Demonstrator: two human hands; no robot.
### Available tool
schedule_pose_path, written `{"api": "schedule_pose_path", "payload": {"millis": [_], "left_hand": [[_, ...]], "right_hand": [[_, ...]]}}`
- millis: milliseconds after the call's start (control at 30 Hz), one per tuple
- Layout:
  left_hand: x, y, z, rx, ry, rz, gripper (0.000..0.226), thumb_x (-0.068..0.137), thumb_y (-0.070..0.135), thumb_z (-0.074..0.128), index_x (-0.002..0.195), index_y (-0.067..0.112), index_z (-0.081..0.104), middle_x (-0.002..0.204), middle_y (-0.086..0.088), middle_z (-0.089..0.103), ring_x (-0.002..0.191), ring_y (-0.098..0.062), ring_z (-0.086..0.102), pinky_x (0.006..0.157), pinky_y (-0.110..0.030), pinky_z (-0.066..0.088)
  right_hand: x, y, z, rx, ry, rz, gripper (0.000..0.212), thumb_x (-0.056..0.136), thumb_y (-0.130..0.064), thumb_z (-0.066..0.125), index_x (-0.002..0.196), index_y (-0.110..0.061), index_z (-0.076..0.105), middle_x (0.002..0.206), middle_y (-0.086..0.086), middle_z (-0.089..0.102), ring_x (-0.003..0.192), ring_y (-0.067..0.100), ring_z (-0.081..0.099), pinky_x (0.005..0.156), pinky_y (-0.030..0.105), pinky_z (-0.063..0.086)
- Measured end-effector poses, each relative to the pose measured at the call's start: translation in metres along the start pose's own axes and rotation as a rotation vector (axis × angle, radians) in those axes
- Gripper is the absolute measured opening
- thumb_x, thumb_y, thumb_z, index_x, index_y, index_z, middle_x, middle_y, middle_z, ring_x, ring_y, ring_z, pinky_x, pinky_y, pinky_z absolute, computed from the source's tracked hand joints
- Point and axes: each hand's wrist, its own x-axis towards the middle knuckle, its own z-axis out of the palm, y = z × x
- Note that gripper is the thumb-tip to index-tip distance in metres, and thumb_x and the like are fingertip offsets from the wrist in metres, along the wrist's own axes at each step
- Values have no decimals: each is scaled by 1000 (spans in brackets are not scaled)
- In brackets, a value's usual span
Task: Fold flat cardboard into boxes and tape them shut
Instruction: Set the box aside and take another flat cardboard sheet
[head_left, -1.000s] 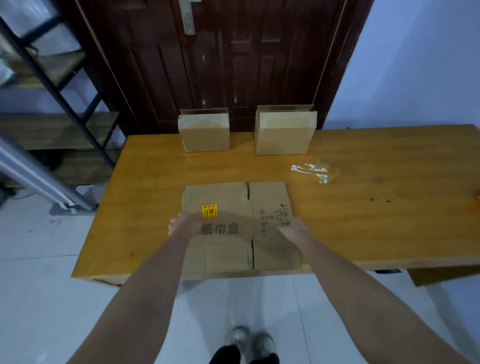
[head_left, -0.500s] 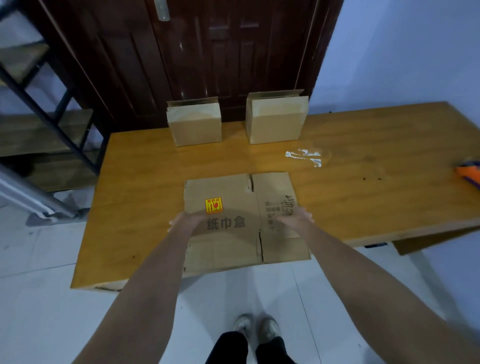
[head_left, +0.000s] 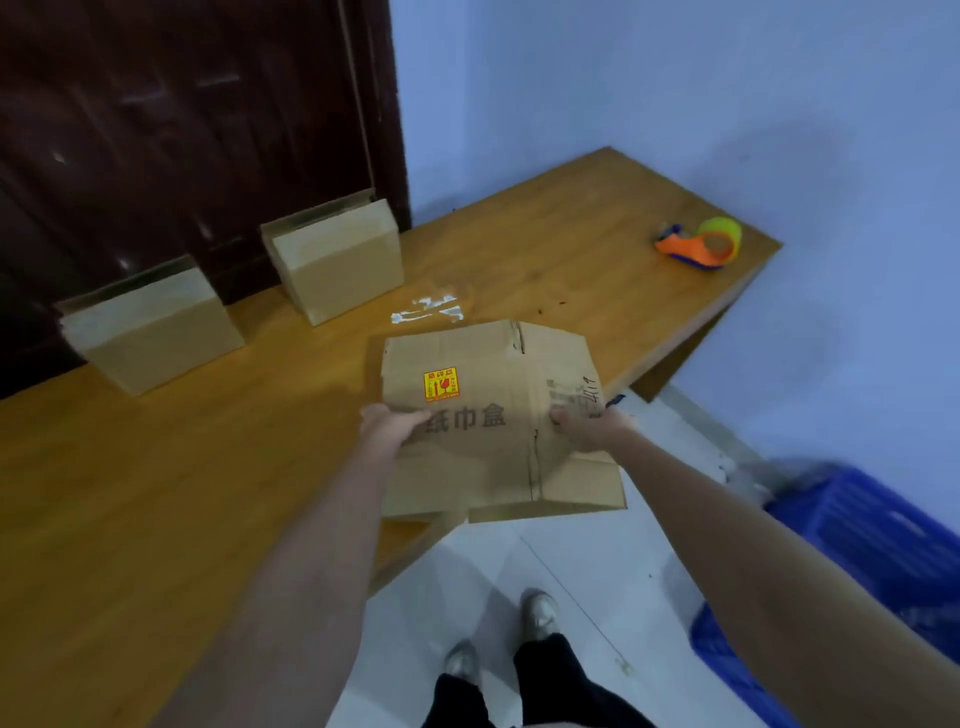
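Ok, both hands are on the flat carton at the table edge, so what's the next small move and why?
Probably push its two side edges toward each other to pop it open. The flat carton is still collapsed, left hand and right hand grip opposite sides, and it overhangs the table edge. The tape dispenser lies far off, so taping comes later.

Plain room used as makeshift packing spot: wooden table (head_left: 156, 519), dark door (head_left: 182, 130), bare wall (head_left: 675, 78), taped boxes (head_left: 337, 260), tape dispenser (head_left: 701, 244).

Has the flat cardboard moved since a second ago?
Yes. The flat cardboard has slid toward the person; its near edge now overhangs the table edge.
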Motion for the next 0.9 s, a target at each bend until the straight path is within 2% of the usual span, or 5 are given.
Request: {"api": "schedule_pose_path", "payload": {"millis": [133, 233, 333, 500, 900], "left_hand": [[-6, 40, 49, 12, -62, 84, 68, 70, 34, 82, 121, 2, 52, 129, -15, 56, 117, -35, 54, 98, -43, 44], [-8, 76, 82, 14, -79, 159, 61, 70, 35, 83, 113, 5, 53, 122, -13, 60, 111, -34, 57, 93, -44, 47], [-6, 116, 112, 42, -63, 218, 65, 70, 37, 82, 117, 6, 51, 126, -14, 56, 113, -34, 55, 93, -44, 47], [-2, 190, 157, 12, -26, 352, 68, 71, 35, 81, 119, 2, 47, 128, -16, 54, 116, -35, 53, 95, -43, 45], [24, 311, 228, -42, 119, 491, 70, 72, 34, 81, 124, 6, 45, 127, -14, 54, 116, -34, 53, 93, -41, 44]], "right_hand": [[14, 28, -40, 56, 112, 34, 86, 72, -65, 67, 136, -14, 40, 137, 11, 41, 131, 29, 35, 108, 38, 36], [30, 39, -73, 166, 179, 40, 85, 70, -57, 74, 133, -11, 41, 131, 8, 46, 127, 28, 41, 100, 37, 43], [53, 40, -109, 287, 210, 22, 88, 67, -52, 79, 131, -9, 38, 120, 4, 49, 120, 27, 49, 85, 34, 49], [104, 29, -176, 318, 287, -30, 106, 56, -61, 81, 134, -10, 32, 132, 10, 46, 124, 29, 46, 100, 47, 45], [210, -18, -275, 261, 404, -153, 106, 60, -56, 81, 137, -7, 26, 140, 15, 36, 132, 32, 35, 105, 50, 39]]}}
